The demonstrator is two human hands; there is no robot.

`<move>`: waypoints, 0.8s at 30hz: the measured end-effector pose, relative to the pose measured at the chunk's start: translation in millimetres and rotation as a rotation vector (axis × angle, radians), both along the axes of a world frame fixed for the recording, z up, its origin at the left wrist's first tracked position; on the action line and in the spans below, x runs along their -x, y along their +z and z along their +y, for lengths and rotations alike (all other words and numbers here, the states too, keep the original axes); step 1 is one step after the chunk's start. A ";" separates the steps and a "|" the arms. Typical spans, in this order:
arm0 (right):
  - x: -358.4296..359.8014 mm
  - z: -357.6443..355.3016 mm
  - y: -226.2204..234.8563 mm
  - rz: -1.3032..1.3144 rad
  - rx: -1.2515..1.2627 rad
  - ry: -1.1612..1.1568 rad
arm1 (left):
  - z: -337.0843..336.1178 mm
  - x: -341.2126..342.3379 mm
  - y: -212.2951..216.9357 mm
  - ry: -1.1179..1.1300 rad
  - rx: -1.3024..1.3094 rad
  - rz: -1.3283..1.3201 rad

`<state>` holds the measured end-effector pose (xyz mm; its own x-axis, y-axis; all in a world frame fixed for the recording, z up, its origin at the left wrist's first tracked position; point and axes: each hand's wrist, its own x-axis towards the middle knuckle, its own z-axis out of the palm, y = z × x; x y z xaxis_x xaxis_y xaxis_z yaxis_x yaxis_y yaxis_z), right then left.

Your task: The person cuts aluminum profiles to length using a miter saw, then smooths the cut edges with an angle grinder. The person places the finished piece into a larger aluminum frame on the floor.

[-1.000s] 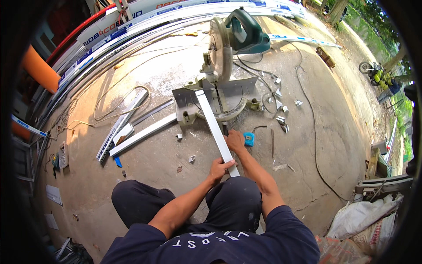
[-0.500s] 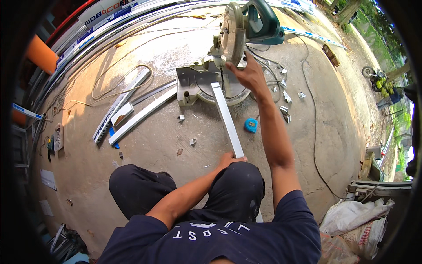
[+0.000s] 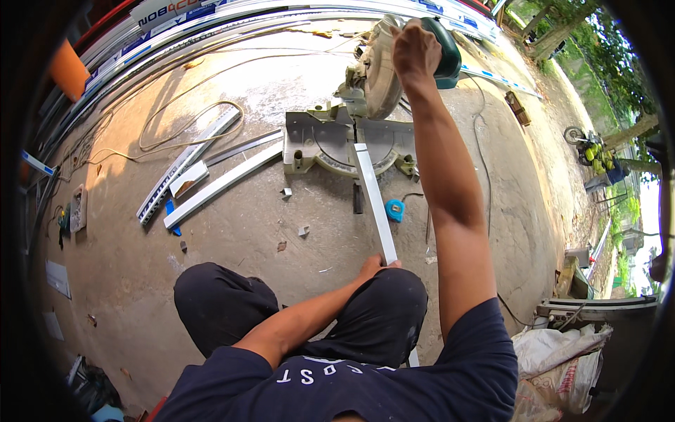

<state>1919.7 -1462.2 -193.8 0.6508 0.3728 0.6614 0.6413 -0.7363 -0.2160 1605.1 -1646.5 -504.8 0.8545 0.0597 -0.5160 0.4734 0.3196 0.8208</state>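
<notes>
A mitre saw (image 3: 365, 119) with a green motor housing stands on the concrete floor ahead of me. My right hand (image 3: 416, 49) is stretched out and closed around the saw's handle at the top. A long white strip (image 3: 373, 197) lies across the saw's base and runs back toward my knees. My left hand (image 3: 373, 267) grips the near part of that strip just above my right knee. The round blade (image 3: 383, 81) is raised above the strip.
A blue tape measure (image 3: 395, 209) lies right of the strip. More white profiles (image 3: 211, 186) and a coiled cable (image 3: 190, 123) lie to the left. Long pipes and profiles (image 3: 211, 21) are stacked at the back. White sacks (image 3: 562, 359) sit at the right.
My right hand left the strip, reached forward and took hold of the saw's handle. My left hand stayed on the strip's near end. The view shifted closer to the saw.
</notes>
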 end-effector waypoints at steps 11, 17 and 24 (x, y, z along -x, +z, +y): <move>0.3 -28.8 9.9 0.126 0.777 0.256 | -34.1 -20.5 -59.5 0.125 0.030 0.115; -3.7 -23.0 34.0 0.065 0.664 0.249 | -40.7 -27.7 -46.8 0.141 -0.011 0.154; -13.3 -47.7 70.8 0.259 0.350 0.044 | -32.1 -21.9 -23.0 0.160 0.061 0.174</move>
